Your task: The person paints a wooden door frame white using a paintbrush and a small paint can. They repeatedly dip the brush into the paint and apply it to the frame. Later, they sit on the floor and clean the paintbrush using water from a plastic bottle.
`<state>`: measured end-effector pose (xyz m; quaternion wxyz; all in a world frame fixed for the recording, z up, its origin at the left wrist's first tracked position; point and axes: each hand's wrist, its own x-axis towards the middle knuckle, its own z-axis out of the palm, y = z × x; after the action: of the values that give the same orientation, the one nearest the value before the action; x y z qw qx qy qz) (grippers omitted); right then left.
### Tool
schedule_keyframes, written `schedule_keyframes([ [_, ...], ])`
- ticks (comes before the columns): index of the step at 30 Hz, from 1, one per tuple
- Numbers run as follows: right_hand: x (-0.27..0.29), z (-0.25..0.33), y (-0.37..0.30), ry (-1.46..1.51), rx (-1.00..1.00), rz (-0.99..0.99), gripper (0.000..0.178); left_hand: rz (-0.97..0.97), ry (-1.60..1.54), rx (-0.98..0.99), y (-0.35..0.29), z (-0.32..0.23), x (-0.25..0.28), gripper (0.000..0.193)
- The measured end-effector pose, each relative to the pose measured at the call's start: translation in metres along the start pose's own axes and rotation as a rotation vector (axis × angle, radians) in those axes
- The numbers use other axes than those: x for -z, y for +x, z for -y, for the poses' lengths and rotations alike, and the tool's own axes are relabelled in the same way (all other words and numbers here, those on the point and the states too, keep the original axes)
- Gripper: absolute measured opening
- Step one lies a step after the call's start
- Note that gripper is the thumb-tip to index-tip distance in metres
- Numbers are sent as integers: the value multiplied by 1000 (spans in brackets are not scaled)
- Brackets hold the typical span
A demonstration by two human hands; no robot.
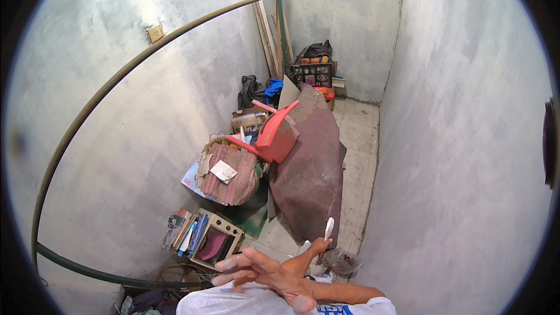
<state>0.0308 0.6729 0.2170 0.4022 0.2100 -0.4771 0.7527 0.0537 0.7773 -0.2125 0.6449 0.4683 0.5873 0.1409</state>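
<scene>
My left hand (319, 247) reaches forward over the floor, its fingers closed round a slim white object (329, 228) that points upward. What kind of object it is, I cannot make out. Across my body comes my right hand (265, 271), fingers spread and pointing left, with nothing in it. It is close to the camera and hides part of my left forearm. Just beyond my left hand lies the near end of a long maroon sheet (312, 181) with worn patches. Beside that hand, a clear plastic bag (343, 261) rests on the floor.
A red plastic chair (277, 137) lies tipped against the maroon sheet. Left of it sit a striped cloth bundle (227, 169), books (189, 233) and a cream-framed box (219, 240). A curved metal pipe (111, 84) crosses the left side. Tiled floor (356, 166) runs along the right wall.
</scene>
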Motion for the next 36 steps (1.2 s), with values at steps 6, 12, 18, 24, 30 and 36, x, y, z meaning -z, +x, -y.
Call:
schedule_keyframes([
  [6, -4, 6, 0, -48, -156, 17, 139, 1, -30, -3, -5, 2, -1, 52],
  [12, -4, 13, 2, -50, -175, -5, 142, -1, -53, 10, -8, 2, -2, 52],
  [18, -1, 14, 3, -29, -175, -28, 145, 24, -66, 20, -10, -1, -5, 52],
  [24, -2, 12, 6, -46, -181, -32, 145, 38, -47, 49, -6, 2, -5, 53],
  [30, -2, 24, 6, -15, -241, 19, 141, 54, -45, 43, -6, 7, -4, 51],
  [36, 2, 23, 6, -37, -240, -35, 141, 46, -20, 98, -5, 3, -3, 49],
])
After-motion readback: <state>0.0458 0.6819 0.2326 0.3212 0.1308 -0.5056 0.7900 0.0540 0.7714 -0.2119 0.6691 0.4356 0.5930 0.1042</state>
